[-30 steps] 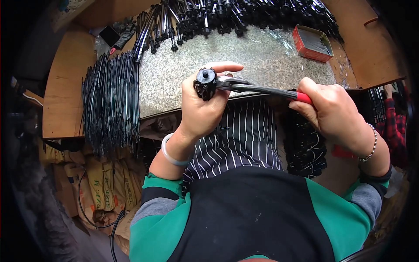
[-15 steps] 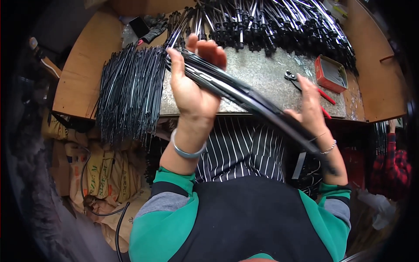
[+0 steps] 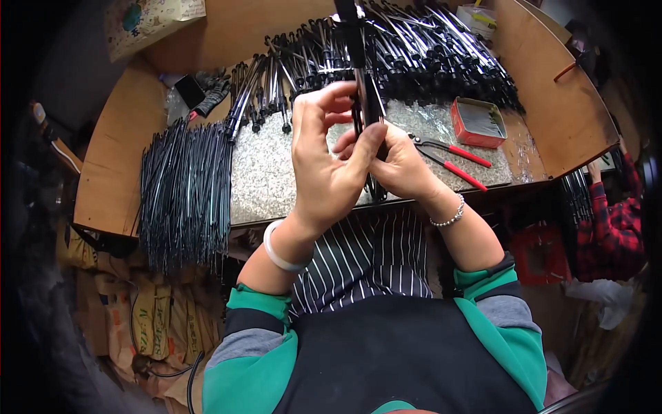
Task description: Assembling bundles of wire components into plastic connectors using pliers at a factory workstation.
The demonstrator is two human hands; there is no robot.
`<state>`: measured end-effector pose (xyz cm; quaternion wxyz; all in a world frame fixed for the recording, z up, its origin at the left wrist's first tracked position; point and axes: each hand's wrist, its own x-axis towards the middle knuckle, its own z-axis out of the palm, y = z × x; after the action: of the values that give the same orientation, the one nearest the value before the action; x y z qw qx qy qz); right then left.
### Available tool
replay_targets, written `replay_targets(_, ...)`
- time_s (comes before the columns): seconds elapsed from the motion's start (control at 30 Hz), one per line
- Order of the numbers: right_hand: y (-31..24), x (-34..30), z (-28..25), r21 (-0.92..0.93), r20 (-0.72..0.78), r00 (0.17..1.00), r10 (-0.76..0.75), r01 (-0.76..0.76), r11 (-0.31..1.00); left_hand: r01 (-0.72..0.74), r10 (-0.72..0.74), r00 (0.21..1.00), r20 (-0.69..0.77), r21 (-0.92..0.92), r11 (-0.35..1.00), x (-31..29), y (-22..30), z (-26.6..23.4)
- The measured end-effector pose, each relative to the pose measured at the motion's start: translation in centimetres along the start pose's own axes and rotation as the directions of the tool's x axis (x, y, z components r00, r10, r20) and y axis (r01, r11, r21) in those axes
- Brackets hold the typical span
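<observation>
A bundle of long, thin black rods (image 3: 373, 103) stands nearly upright before me, above the front of the worktable. My left hand (image 3: 329, 162) is closed around it from the left, thumb pressed across the rods and fingers curled behind. From the right, my right hand (image 3: 401, 164) grips the same bundle lower down, its fingers partly hidden by the rods and my left thumb. Just right of that hand lie red-handled pliers (image 3: 452, 155) on the table.
Loose black rods (image 3: 185, 196) are heaped at the left, overhanging the front edge. Many shiny rods with black ends (image 3: 407, 52) fill the back. A red rectangular tin (image 3: 479, 124) sits at right, inside wooden side panels (image 3: 558, 90). Another person's plaid sleeve (image 3: 610, 224) shows far right.
The bundle has swung from a slant down to the right into a near-upright position. My right hand, open beside it before, has moved left and closed on it.
</observation>
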<state>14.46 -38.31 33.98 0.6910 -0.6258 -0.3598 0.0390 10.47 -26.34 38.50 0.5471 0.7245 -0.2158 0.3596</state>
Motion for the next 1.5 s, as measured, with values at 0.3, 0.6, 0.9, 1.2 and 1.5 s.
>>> replay_targets(0.3, -1.6, -1.3, -0.4, -0.494, -0.069, 0.983, -0.171, 0.115, 0.862, 0.193, -0.205, 0.979, 0.019, -0.434, 0.880, 0.8, -0.5, 0.8)
replay_targets(0.6, -3.7, -2.4, -0.8, -0.782, -0.080, 0.796, -0.600, 0.323, 0.533, -0.058, 0.062, 0.998, 0.016, -0.205, 0.977, 2.0, -0.5, 0.4)
replay_targets(0.9, -5.7, -1.8, -0.5, 0.116, -0.294, 0.946, -0.134, 0.174, 0.978, 0.116, -0.054, 0.981, 0.188, -0.340, 0.933, 3.5, 0.7, 0.0)
replay_targets(1.2, -3.5, -0.9, 0.2, -0.268, -0.456, 0.804, -0.383, 0.286, 0.920, 0.185, -0.067, 0.965, 0.255, -0.474, 0.861, 4.7, 0.2, -0.2)
replay_targets(1.5, -2.0, -1.1, 0.3, -0.054, -0.437, 0.861, -0.261, 0.264, 0.963, 0.217, -0.064, 0.947, 0.314, -0.480, 0.850, 5.0, -0.3, -0.5)
